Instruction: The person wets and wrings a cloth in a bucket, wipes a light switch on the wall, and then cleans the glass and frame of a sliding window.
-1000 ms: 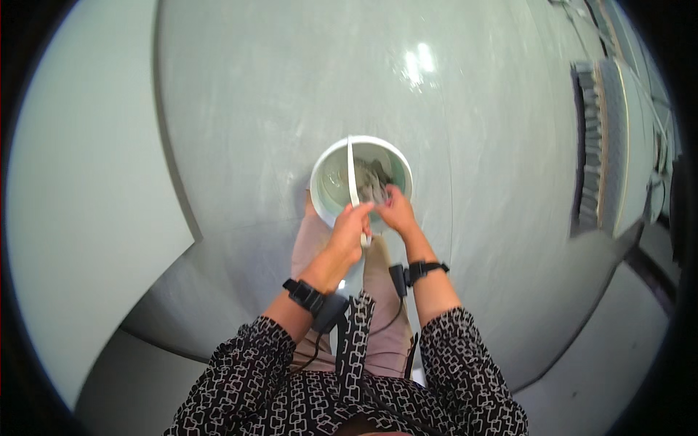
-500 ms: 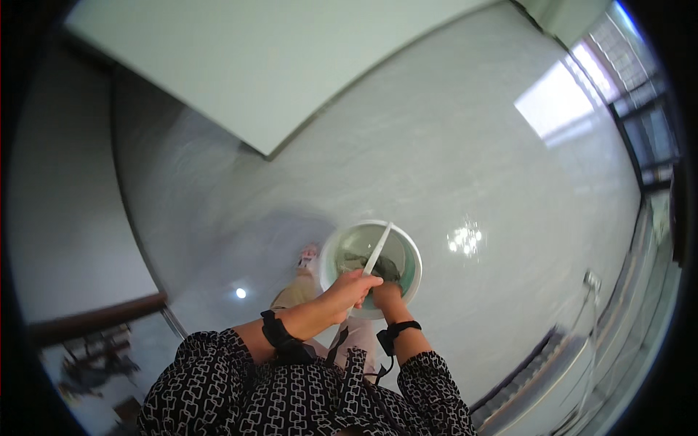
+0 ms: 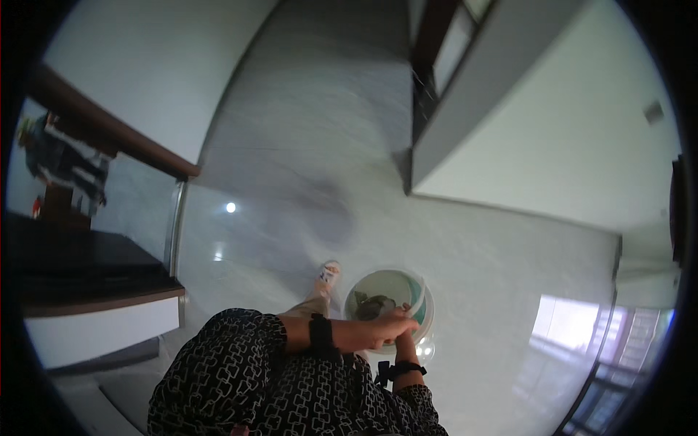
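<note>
A round white bucket [image 3: 351, 305] with a green patch inside hangs or stands low in front of me, beside my foot; I cannot tell whether it touches the floor. Dark, wet-looking cloth [image 3: 375, 307] lies inside it. The bucket's pale handle [image 3: 420, 294] arches over its right side. My left hand [image 3: 391, 327] is closed round this handle. Close against it, at the near right rim, is my right hand [image 3: 406, 338], its fingers mostly hidden behind the left. Both wrists wear black straps.
Shiny grey floor [image 3: 291, 160] runs ahead between a white wall [image 3: 167, 65] at left and a white wall corner [image 3: 465, 167] at right. A dark-topped step or ledge [image 3: 87, 254] is at far left, with a dark-clothed figure [image 3: 65, 160] beyond. Window light reflects at right.
My view has swung left, so the wall corner now stands to the right and a passage shows ahead. The bucket has turned with me; my left hand keeps its grip on the handle.
</note>
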Motion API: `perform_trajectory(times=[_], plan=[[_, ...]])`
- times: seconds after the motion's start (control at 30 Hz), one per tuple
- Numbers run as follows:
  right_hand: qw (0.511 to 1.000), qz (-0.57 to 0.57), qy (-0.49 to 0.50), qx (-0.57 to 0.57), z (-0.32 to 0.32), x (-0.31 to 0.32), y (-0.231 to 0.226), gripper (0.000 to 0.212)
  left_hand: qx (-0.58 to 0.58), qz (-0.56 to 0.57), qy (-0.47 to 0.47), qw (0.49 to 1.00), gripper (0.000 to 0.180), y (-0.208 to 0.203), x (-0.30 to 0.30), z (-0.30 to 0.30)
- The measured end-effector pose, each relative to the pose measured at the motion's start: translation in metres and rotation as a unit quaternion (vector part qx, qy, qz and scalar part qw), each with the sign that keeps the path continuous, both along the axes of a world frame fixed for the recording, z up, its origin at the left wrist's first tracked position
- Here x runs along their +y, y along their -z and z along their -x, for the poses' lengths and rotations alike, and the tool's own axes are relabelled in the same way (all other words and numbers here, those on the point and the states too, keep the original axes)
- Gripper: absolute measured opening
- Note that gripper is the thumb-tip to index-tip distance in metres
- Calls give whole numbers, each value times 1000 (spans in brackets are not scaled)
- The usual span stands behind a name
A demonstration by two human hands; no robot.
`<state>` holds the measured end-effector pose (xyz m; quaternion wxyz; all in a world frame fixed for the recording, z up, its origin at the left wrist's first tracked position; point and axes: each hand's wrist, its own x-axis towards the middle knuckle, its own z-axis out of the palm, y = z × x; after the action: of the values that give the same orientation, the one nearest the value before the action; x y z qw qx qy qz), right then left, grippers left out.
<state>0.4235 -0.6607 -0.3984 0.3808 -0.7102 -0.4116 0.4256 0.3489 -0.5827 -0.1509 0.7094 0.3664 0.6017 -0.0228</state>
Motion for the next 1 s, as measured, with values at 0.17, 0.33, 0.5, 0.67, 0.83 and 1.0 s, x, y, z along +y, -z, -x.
perform_trajectory(times=[0.17, 0.33, 0.5, 0.67, 0.83, 1.0], plan=[[990, 74, 74, 98, 13, -30, 23, 35, 90, -100, 104, 985, 40, 54, -23, -2], [992, 75, -26, 99, 5, -3, 23, 34, -79, 91, -39, 992, 36, -2, 5, 2], [983, 57, -154, 84, 7, 26, 24, 33, -110, 69, -62, 990, 36, -6, 33, -2], [938, -27, -266, 218, 49, 59, 56, 32, -208, -64, -49, 975, 38, 11, 53, 25], [908, -72, -338, 238, 39, 173, 62, 28, -78, 49, -147, 985, 41, -11, 134, 12], [840, -155, -457, -246, -33, 250, 2, 25, -58, 60, -163, 983, 44, 6, 186, -5]])
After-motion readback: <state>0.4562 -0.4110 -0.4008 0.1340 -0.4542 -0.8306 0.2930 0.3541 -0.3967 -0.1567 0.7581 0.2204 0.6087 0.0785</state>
